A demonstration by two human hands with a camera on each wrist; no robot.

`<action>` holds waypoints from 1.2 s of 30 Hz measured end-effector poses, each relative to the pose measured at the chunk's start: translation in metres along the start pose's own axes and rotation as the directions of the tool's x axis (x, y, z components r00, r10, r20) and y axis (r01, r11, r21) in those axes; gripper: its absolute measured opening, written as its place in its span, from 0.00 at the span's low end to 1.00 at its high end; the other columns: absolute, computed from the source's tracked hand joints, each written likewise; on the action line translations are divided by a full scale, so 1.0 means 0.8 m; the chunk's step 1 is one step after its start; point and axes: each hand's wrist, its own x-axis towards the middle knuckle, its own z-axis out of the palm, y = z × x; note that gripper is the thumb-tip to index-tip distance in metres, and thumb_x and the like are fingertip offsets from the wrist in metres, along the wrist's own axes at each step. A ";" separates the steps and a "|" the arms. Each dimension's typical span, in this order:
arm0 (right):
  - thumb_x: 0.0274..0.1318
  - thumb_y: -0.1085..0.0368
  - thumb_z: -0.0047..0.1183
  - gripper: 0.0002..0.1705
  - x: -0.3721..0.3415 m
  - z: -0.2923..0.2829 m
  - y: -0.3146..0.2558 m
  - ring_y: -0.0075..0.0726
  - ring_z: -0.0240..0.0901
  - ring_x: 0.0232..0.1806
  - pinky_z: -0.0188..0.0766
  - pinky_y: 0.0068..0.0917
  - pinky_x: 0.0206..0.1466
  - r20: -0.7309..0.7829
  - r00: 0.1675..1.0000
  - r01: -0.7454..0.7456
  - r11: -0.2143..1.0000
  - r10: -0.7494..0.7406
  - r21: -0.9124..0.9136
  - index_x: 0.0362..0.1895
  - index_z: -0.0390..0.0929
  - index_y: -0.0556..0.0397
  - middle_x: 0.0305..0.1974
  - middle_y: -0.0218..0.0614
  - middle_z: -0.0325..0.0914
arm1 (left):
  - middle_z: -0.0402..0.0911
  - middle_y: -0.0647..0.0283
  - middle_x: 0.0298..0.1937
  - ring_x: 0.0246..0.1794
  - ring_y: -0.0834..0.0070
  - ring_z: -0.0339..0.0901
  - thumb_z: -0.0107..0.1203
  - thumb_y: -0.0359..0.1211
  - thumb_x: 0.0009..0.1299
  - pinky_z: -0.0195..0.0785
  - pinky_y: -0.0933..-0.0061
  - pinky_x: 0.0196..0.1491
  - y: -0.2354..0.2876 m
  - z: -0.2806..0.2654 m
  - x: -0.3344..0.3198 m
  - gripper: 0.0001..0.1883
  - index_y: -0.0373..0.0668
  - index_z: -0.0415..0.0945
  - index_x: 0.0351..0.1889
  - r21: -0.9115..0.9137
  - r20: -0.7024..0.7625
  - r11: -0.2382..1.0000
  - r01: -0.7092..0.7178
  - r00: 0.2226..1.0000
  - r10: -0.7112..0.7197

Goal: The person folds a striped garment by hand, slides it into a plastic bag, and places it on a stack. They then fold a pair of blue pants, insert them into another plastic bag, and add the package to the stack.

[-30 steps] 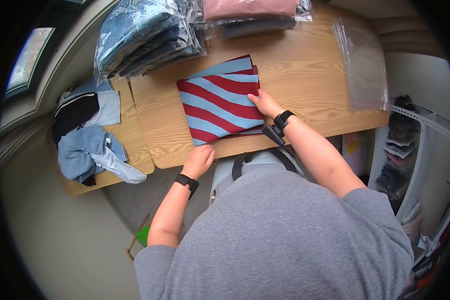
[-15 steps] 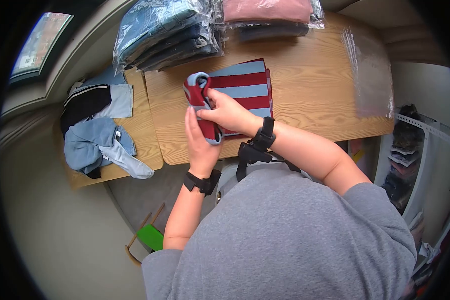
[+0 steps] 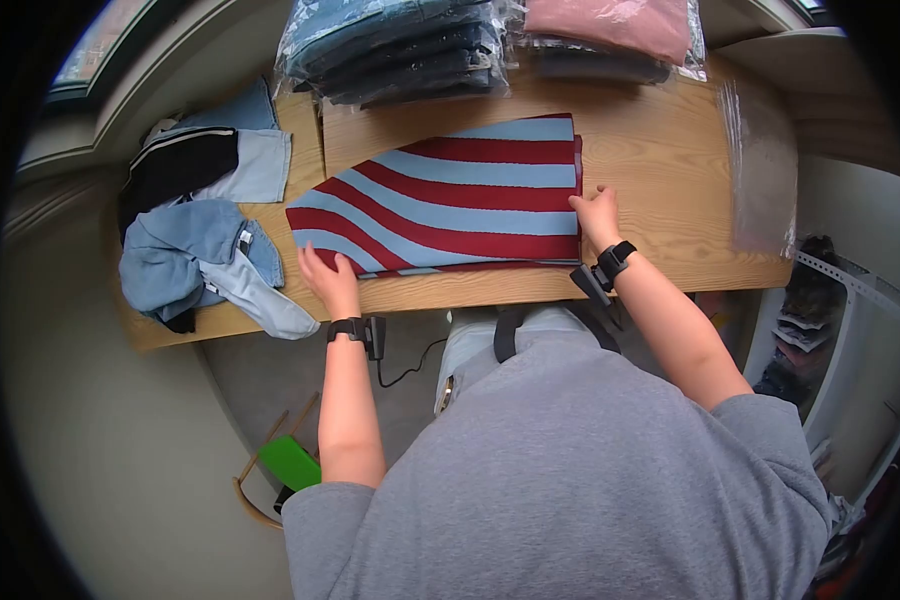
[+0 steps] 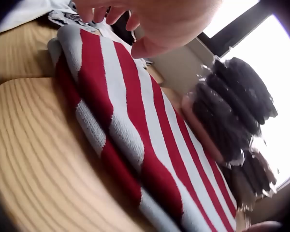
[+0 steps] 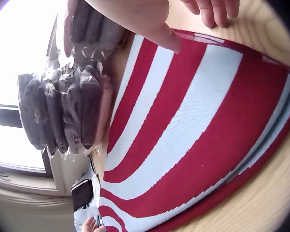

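A folded knit garment point(image 3: 450, 195) with dark red and light blue stripes lies flat on the wooden table, its stripes bending toward the narrower left end. My left hand point(image 3: 332, 282) is at that end's near corner. The left wrist view has its fingers and thumb point(image 4: 147, 47) spread apart just over the fabric. At the right edge is my right hand point(image 3: 598, 218). In the right wrist view its thumb point(image 5: 171, 41) lies at the garment's border, while the fingers point(image 5: 215, 12) rest apart from it, beyond the edge. Neither hand grips the cloth.
Bagged folded jeans point(image 3: 400, 50) and a bagged pink garment point(image 3: 610, 30) are stacked along the back. Loose denim clothes point(image 3: 185, 255) and a black piece point(image 3: 185, 165) lie at the left. A clear plastic bag point(image 3: 765, 170) lies at the right.
One second ago the garment was a compact fold; then both hands held a rolled part of it. Now it lies spread out longer to the left, and the hands have moved apart to its ends.
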 end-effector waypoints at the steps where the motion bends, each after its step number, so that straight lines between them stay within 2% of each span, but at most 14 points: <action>1: 0.43 0.62 0.62 0.32 -0.002 0.005 0.012 0.55 0.73 0.47 0.70 0.39 0.51 0.079 0.991 -0.113 0.992 0.108 0.050 0.51 0.66 0.66 0.45 0.57 0.74 | 0.58 0.46 0.67 0.67 0.49 0.54 0.54 0.29 0.60 0.50 0.53 0.66 0.024 -0.002 -0.003 0.29 0.38 0.61 0.62 -0.011 0.114 0.975 -0.221 0.969 0.221; 4: 0.42 0.62 0.65 0.34 -0.007 0.027 0.034 0.52 0.75 0.44 0.72 0.38 0.48 0.232 0.952 -0.247 0.950 0.200 0.194 0.51 0.65 0.69 0.43 0.58 0.75 | 0.49 0.50 0.72 0.73 0.52 0.44 0.54 0.34 0.63 0.44 0.46 0.68 0.075 0.014 -0.027 0.33 0.50 0.58 0.67 -0.073 0.482 0.892 -0.447 0.767 0.424; 7: 0.44 0.65 0.65 0.32 -0.011 0.019 0.020 0.45 0.76 0.44 0.75 0.34 0.47 0.365 0.913 -0.319 0.873 0.179 0.368 0.51 0.65 0.70 0.42 0.55 0.75 | 0.45 0.52 0.74 0.74 0.52 0.40 0.53 0.38 0.64 0.42 0.44 0.68 0.086 0.042 -0.058 0.34 0.51 0.55 0.69 0.062 0.586 0.858 -0.510 0.714 0.382; 9: 0.49 0.67 0.61 0.29 -0.011 -0.001 0.006 0.43 0.75 0.44 0.75 0.34 0.48 0.678 0.719 -0.595 0.642 0.155 0.484 0.53 0.64 0.67 0.45 0.51 0.75 | 0.42 0.53 0.74 0.74 0.51 0.38 0.53 0.40 0.65 0.42 0.39 0.67 0.084 0.052 -0.065 0.34 0.54 0.53 0.70 0.081 0.577 0.849 -0.523 0.719 0.387; 13: 0.54 0.69 0.56 0.26 -0.001 -0.028 0.012 0.40 0.74 0.47 0.75 0.33 0.49 0.758 0.647 -0.637 0.606 0.084 0.476 0.56 0.63 0.62 0.48 0.48 0.74 | 0.43 0.52 0.74 0.73 0.50 0.40 0.52 0.41 0.65 0.43 0.39 0.65 0.095 0.054 -0.074 0.34 0.57 0.53 0.70 0.136 0.571 0.807 -0.574 0.711 0.410; 21: 0.58 0.68 0.53 0.25 0.020 -0.064 0.078 0.35 0.71 0.51 0.69 0.30 0.54 0.588 0.809 -0.349 0.787 -0.021 0.509 0.59 0.63 0.58 0.51 0.42 0.73 | 0.50 0.50 0.71 0.69 0.52 0.50 0.54 0.44 0.64 0.53 0.48 0.60 0.153 0.054 -0.097 0.33 0.57 0.56 0.68 0.023 0.627 0.798 -0.602 0.631 0.457; 23: 0.55 0.69 0.53 0.25 0.025 -0.066 0.090 0.36 0.70 0.51 0.67 0.30 0.55 0.560 0.828 -0.296 0.823 -0.032 0.485 0.58 0.64 0.59 0.49 0.42 0.74 | 0.53 0.49 0.69 0.68 0.51 0.52 0.55 0.43 0.64 0.54 0.50 0.60 0.146 0.052 -0.082 0.33 0.53 0.57 0.67 -0.081 0.579 0.868 -0.491 0.685 0.442; 25: 0.51 0.71 0.53 0.27 0.022 -0.069 0.079 0.43 0.71 0.50 0.65 0.34 0.57 0.292 0.951 -0.119 0.991 0.097 0.057 0.57 0.65 0.59 0.46 0.46 0.75 | 0.57 0.49 0.66 0.64 0.52 0.57 0.57 0.42 0.63 0.56 0.51 0.59 0.119 0.045 -0.061 0.33 0.47 0.59 0.65 0.088 0.210 0.984 -0.153 0.969 0.131; 26: 0.46 0.71 0.53 0.29 0.009 -0.068 0.066 0.50 0.69 0.51 0.63 0.40 0.57 0.074 0.997 0.053 0.980 -0.039 -0.190 0.57 0.66 0.58 0.47 0.49 0.73 | 0.59 0.49 0.65 0.63 0.52 0.59 0.58 0.42 0.62 0.56 0.50 0.59 0.100 0.039 -0.050 0.34 0.44 0.59 0.65 0.144 0.121 0.990 -0.003 0.993 -0.015; 27: 0.46 0.71 0.53 0.29 -0.003 -0.062 0.044 0.50 0.69 0.51 0.63 0.40 0.57 0.082 0.996 0.055 0.981 -0.040 -0.185 0.57 0.66 0.58 0.47 0.49 0.73 | 0.61 0.49 0.63 0.62 0.52 0.60 0.59 0.43 0.61 0.56 0.50 0.59 0.077 0.033 -0.041 0.35 0.41 0.59 0.64 0.185 0.025 0.972 0.147 0.988 -0.154; 29: 0.47 0.69 0.53 0.28 -0.026 -0.043 0.004 0.52 0.64 0.58 0.60 0.44 0.61 0.068 0.806 0.591 0.796 -0.587 -0.131 0.57 0.66 0.56 0.55 0.48 0.68 | 0.63 0.49 0.61 0.60 0.51 0.61 0.61 0.44 0.59 0.57 0.51 0.58 0.041 0.025 -0.026 0.35 0.39 0.62 0.62 0.206 0.045 0.943 0.263 0.960 -0.277; 30: 0.48 0.68 0.53 0.29 -0.040 -0.029 -0.021 0.50 0.60 0.61 0.57 0.44 0.62 0.127 0.751 0.660 0.745 -0.648 -0.101 0.57 0.66 0.55 0.59 0.46 0.64 | 0.66 0.48 0.58 0.58 0.51 0.63 0.63 0.44 0.57 0.57 0.53 0.58 0.025 0.024 -0.020 0.35 0.38 0.64 0.59 0.222 0.066 0.901 0.373 0.916 -0.395; 33: 0.52 0.64 0.52 0.30 -0.074 0.021 -0.091 0.47 0.51 0.69 0.49 0.47 0.68 0.253 0.585 0.807 0.584 -0.770 -0.088 0.61 0.64 0.48 0.67 0.43 0.55 | 0.71 0.48 0.50 0.54 0.52 0.66 0.66 0.45 0.53 0.59 0.55 0.56 -0.020 0.028 -0.007 0.32 0.35 0.70 0.51 0.084 0.268 0.945 0.317 0.906 -0.328; 36: 0.59 0.55 0.47 0.31 -0.083 0.085 -0.119 0.43 0.41 0.73 0.41 0.56 0.69 0.301 0.530 0.848 0.485 -0.793 -0.214 0.67 0.58 0.37 0.71 0.40 0.48 | 0.74 0.49 0.43 0.47 0.54 0.70 0.68 0.43 0.51 0.62 0.59 0.52 -0.024 0.025 0.001 0.29 0.33 0.73 0.44 -0.005 0.242 0.959 0.283 0.931 -0.273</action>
